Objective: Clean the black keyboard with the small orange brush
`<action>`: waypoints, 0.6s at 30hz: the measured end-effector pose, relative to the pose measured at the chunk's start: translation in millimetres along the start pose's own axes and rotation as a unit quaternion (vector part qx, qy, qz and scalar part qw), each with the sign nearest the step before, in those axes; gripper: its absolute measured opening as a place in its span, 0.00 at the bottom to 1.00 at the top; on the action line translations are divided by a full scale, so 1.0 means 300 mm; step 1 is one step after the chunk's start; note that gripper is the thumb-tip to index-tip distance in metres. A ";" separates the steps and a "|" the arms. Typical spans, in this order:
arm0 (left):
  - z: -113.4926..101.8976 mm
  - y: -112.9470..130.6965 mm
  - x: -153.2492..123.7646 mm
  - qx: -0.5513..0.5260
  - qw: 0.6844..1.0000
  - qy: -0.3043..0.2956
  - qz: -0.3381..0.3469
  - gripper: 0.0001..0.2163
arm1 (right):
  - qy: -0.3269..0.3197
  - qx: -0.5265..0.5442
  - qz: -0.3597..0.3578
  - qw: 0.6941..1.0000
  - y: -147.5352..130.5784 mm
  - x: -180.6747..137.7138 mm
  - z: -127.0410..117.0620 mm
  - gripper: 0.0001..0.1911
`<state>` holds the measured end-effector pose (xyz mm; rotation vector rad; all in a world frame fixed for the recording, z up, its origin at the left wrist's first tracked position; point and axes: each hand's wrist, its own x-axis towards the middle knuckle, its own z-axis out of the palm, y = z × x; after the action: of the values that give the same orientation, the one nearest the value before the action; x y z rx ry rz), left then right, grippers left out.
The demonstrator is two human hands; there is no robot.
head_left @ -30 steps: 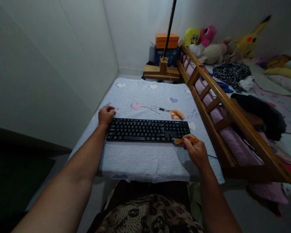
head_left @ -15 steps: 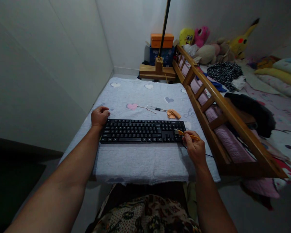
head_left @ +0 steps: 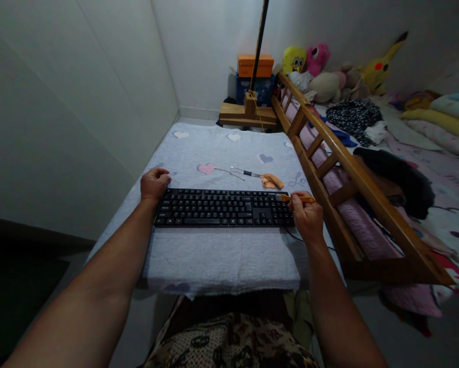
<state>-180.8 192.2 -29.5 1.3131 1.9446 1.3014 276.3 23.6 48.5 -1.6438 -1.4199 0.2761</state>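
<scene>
A black keyboard (head_left: 210, 207) lies flat on a cloth-covered table (head_left: 221, 255). At its far left corner is my left hand (head_left: 153, 184), its fingers curled in against the keyboard's edge; the fingertips are partly hidden. My right hand (head_left: 308, 212) pinches the orange handle of a small brush (head_left: 285, 197). The brush's pale bristles point left, over the upper part of the number pad. Behind the keyboard lie a thin metal tool with a black grip (head_left: 247, 173), a thin pale stick (head_left: 229, 171) and a crumpled orange cloth (head_left: 271, 181).
A wooden bed rail (head_left: 340, 171) runs along the table's right side, with plush toys and clothes on the bed beyond. A black cable (head_left: 293, 235) trails from the keyboard under my right wrist. Boxes (head_left: 255, 65) and a wooden stand (head_left: 248, 115) are at the back.
My right hand has moved the brush away from me, from the middle of the keyboard's right end to its upper rows. My left hand stays at the left corner.
</scene>
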 end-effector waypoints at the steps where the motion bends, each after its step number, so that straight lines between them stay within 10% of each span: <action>1: -0.001 0.000 0.000 0.003 1.000 0.000 0.001 0.10 | 0.001 -0.005 0.000 1.000 0.000 0.017 0.013 0.19; 18: -0.003 0.017 -0.013 -0.005 1.000 -0.009 0.002 0.10 | -0.112 -0.107 0.018 0.988 -0.028 -0.018 -0.080 0.23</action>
<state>-177.4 188.8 -25.1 1.3208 1.9219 1.2938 285.4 6.5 66.1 -1.8603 -1.6351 0.3498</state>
